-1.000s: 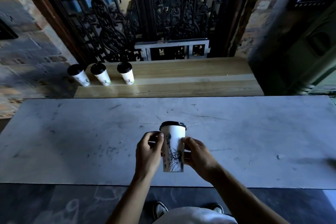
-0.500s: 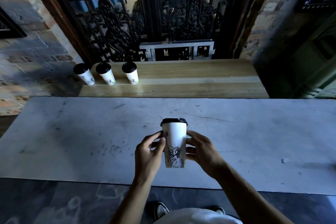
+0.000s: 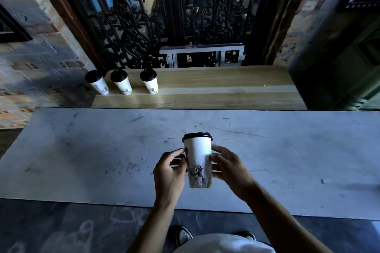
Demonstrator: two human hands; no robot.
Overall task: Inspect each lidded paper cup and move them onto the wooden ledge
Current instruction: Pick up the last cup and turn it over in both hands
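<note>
I have the white paper cup with the black plastic lid and a Statue of Liberty drawing lifted in front of me, upright, above the near part of the pale grey, scuffed stone desk. My left hand holds its left side with thumb and fingertips curled against the wall, and my right hand grasps the right side the same way, so the cup is pinched between both and rests on nothing. The printed figure faces me and the lid looks seated flat all round, as far as I can tell from this angle.

I judge this to be the inspection step for this cup: it is held up for looking over, not yet carried toward its place. Three matching white lidded paper cups already stand in a row at the left end of the light wooden ledge, which lies beyond the far edge of the desk, below the black ornate iron grille.

Next, I would finish checking the cup, then reach it forward across the desk and set it upright on the ledge just to the right of the third cup. That calls for a long reach, keeping the cup level and clear of the standing row.
</note>
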